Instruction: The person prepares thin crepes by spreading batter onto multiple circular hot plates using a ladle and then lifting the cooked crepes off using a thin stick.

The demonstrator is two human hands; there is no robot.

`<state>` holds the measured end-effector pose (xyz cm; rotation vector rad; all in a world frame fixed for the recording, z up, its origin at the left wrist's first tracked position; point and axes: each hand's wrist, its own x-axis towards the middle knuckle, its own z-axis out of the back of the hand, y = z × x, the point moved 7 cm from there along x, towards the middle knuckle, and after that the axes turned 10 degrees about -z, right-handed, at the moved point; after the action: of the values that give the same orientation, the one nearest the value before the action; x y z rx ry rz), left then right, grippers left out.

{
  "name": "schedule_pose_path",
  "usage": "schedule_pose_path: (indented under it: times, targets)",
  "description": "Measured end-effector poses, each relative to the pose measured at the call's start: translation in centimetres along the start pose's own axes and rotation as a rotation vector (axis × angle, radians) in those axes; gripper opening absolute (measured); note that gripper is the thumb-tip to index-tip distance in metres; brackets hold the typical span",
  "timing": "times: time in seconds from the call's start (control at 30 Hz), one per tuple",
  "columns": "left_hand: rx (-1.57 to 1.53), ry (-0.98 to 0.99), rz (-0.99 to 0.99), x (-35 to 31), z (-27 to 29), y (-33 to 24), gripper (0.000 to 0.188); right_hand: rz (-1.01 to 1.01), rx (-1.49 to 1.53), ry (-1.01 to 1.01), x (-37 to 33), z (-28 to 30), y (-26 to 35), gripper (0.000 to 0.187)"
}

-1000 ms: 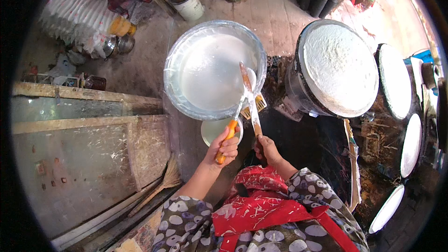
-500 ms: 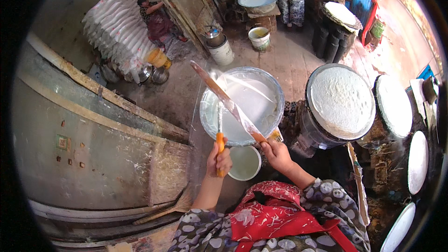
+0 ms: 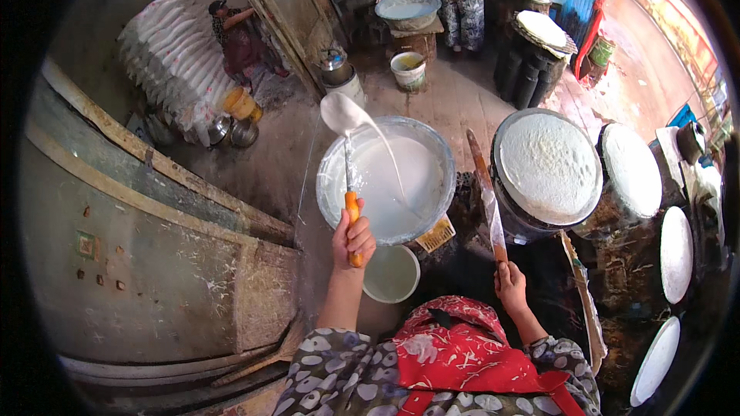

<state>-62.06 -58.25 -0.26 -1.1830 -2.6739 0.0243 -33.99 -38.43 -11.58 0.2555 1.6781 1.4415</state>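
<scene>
My left hand [image 3: 353,237] is closed round the orange handle of a ladle [image 3: 344,114], raised over the near left part of a wide basin [image 3: 324,185] of white batter. A thin stream of batter [image 3: 390,152] falls from the ladle's bowl into the basin. In my right hand [image 3: 510,286] is one end of a long, flat wooden stick [image 3: 487,194] smeared with white. It points away from me, beside the left edge of a round cooking surface [image 3: 549,166] coated in bubbly white batter.
Below the basin stands a bucket of pale liquid [image 3: 391,273]. More round white-topped stoves [image 3: 632,169] curve along the right. A wall [image 3: 169,246] runs at left. Stacked white sacks [image 3: 173,62] and a seated person [image 3: 239,42] are far left; another person [image 3: 462,0] stands at the back.
The ladle has risen out of the basin area with batter streaming from it. My right hand has swung the stick from across the basin to the right, beside the coated round surface.
</scene>
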Motion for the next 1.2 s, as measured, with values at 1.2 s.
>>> schedule_pose_path:
  times: [1.2]
  targets:
    - [0.519,-0.476,0.243,8.0,-5.2,-9.6,0.024,-0.045,0.122,0.024,1.2,-2.1,-0.2,0.026]
